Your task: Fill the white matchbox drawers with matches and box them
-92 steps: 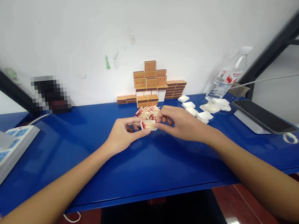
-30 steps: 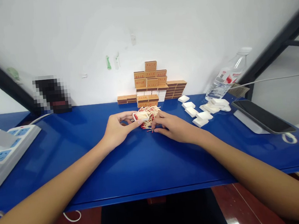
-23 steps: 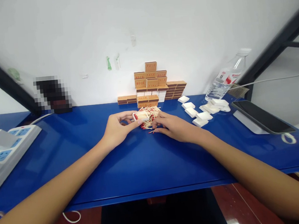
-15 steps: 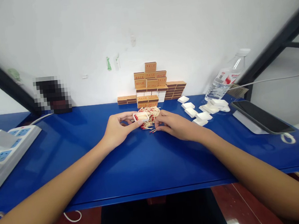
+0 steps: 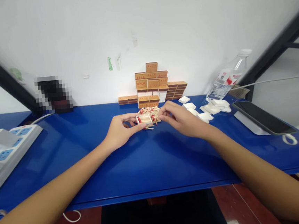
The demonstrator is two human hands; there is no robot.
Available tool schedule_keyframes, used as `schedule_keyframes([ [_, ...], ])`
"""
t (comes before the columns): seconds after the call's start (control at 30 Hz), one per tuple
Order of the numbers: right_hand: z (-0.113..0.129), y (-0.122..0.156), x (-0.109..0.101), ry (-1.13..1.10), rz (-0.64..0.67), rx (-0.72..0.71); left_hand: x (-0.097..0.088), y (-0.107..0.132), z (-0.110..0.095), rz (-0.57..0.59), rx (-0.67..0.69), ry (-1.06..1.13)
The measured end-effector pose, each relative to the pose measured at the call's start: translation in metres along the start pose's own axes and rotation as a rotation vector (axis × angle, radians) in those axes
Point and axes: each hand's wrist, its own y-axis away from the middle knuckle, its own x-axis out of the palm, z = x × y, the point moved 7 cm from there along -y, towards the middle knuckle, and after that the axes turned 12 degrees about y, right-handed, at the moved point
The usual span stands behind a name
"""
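While the bare left hand [image 5: 122,129] clasps a white rectangular tray [image 5: 143,115] of red-tipped wooden matches [image 5: 145,119] from both sides, the right hand [image 5: 177,119] hovers at its three o'clock, nearly closed, though whether it pinches anything I cannot tell. At one o'clock lies a loose heap of matches [image 5: 155,112].

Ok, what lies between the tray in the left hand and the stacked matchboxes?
In the head view, a loose pile of matches lies there, in front of the stacked matchboxes and partly hidden by the tray in the left hand.
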Motion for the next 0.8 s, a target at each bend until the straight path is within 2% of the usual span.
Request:
schedule_keyframes([
  [0.07,0.007,-0.001,-0.002,-0.033,-0.071,0.021,0.004,0.003,0.000,0.020,-0.010,-0.021],
  [0.23,0.025,-0.001,0.013,-0.023,-0.039,-0.050,0.014,0.008,-0.001,0.096,-0.009,-0.055],
  [0.47,0.024,0.002,0.010,0.017,-0.028,-0.067,0.016,0.009,-0.003,0.118,-0.010,-0.037],
  [0.6,0.027,0.001,0.008,-0.004,-0.067,-0.085,0.017,0.008,-0.004,0.138,0.004,-0.032],
  [0.67,0.026,0.001,0.005,-0.014,-0.118,-0.068,0.011,0.005,-0.005,0.088,0.018,-0.026],
  [0.73,0.022,0.001,0.002,-0.001,-0.156,-0.047,-0.001,0.001,-0.006,-0.008,0.048,-0.026],
  [0.8,0.019,0.001,0.007,0.041,-0.114,-0.040,-0.012,-0.003,-0.008,-0.092,0.081,-0.029],
])
